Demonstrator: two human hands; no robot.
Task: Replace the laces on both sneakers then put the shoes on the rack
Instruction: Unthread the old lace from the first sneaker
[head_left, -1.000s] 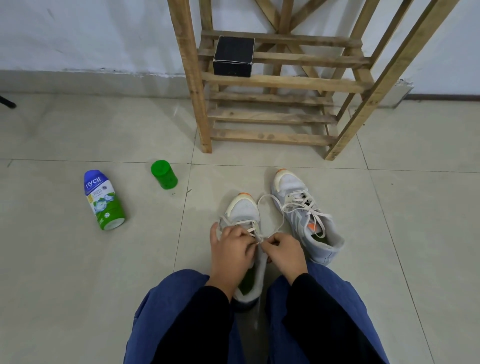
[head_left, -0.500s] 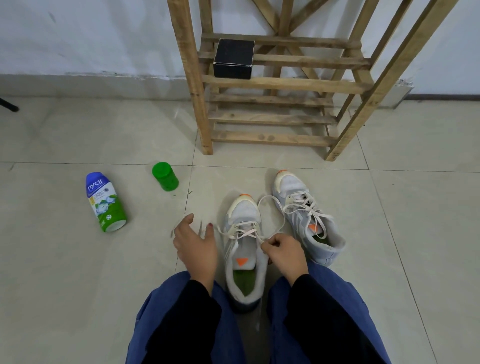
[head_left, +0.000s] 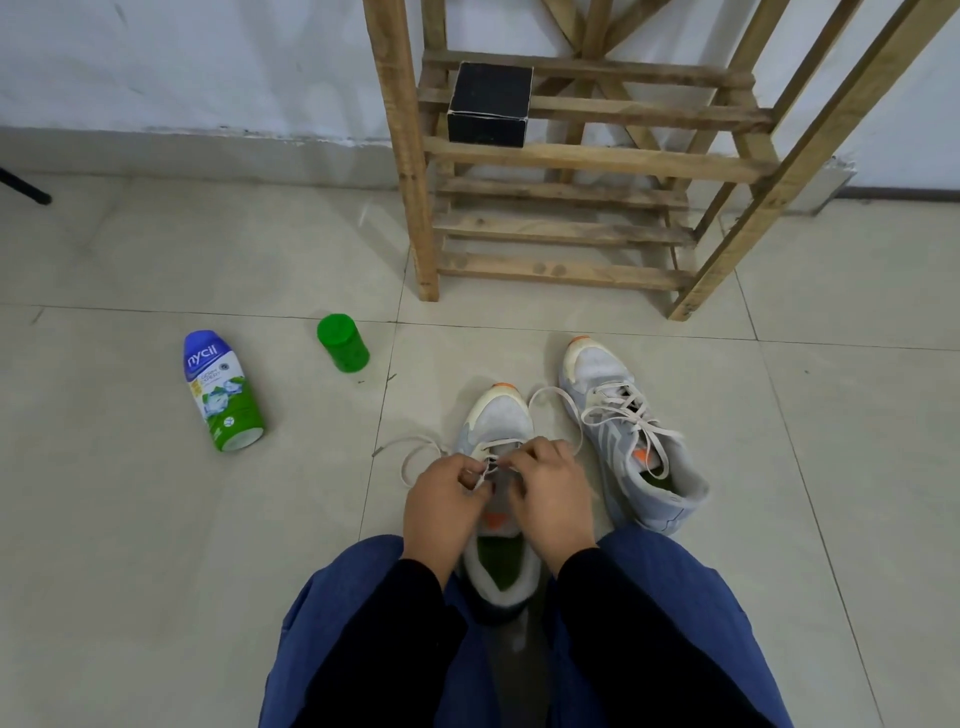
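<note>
On a tiled floor (head_left: 156, 519) before a wooden rack (head_left: 561, 228) at twelve o'clock, left hand (head_left: 447, 512) and right hand (head_left: 553, 501) pinch the lace (head_left: 415, 452) of the near sneaker (head_left: 500, 426), still threading; the laced sneaker (head_left: 631, 441) waits at two o'clock. Next, likely pulling the lace snug.

Both hands cover the near sneaker's (head_left: 500, 422) eyelets, rack (head_left: 597, 156) top is cut off, small print on the bottle (head_left: 221, 391) is unreadable.

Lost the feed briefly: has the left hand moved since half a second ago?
Yes. The left hand came back right, off the floor tile beside the near sneaker, onto its laces.
</note>
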